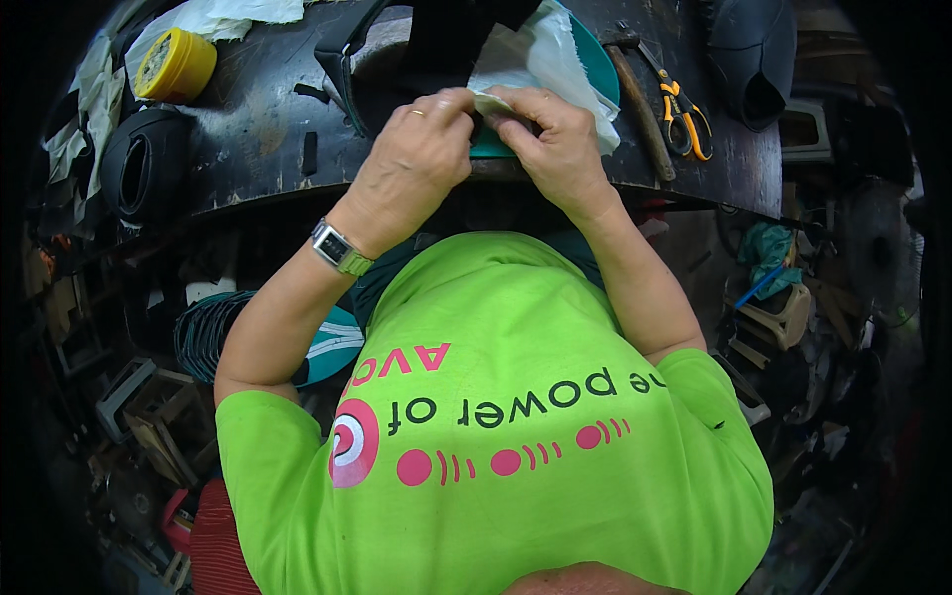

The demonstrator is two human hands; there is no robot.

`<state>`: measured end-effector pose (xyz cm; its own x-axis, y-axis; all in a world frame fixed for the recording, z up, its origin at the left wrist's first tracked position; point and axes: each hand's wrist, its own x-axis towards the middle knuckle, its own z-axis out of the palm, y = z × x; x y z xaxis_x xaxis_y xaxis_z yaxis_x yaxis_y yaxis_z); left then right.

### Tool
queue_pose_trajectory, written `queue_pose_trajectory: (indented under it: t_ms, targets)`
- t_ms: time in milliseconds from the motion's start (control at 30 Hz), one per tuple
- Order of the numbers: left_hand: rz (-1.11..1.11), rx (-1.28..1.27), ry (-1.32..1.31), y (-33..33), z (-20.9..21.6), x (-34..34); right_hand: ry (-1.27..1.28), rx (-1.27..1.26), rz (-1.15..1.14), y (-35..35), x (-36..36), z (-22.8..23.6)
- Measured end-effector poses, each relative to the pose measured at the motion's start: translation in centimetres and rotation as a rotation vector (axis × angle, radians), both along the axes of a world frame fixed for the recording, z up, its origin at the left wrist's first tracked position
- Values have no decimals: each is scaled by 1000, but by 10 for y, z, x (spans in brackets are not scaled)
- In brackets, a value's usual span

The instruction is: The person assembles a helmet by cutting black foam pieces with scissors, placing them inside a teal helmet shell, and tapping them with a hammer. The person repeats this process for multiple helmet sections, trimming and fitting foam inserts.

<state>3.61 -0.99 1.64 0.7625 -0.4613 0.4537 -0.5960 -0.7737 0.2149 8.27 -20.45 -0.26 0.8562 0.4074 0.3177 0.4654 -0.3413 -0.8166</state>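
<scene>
Close together at the near edge of the dark table, my left hand [421,139] and my right hand [557,144] have their fingers closed in a pinch. Between them is the near edge of a thin, wrinkled white sheet [545,61], possibly cloth or paper. A teal flat piece [593,59] shows beneath the sheet and below my fingers. Black material with a strap-like band [342,50] lies just beyond my left hand. My fingers hide what exactly is pinched at the tips.
A hammer [647,119] and orange-and-black-handled scissors [684,124] lie right of my hands. Black shoe-like pieces stand at the table's right [756,69] and left [144,164] ends. A yellow tub [177,65] sits far left. Teal-and-black stacked pieces [213,332] are below the table.
</scene>
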Motion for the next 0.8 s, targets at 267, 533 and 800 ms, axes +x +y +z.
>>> queue_pose_trajectory:
  t_ms: [267,533,800]
  targets:
    - [112,-267,46,2,-8,-4,182,107,-107,5,-3,5]
    - [199,-385,91,8,-10,-4,181,139,55,0,-6,4]
    - [326,-537,145,9,-7,-1,-189,-231,52,4,-14,6]
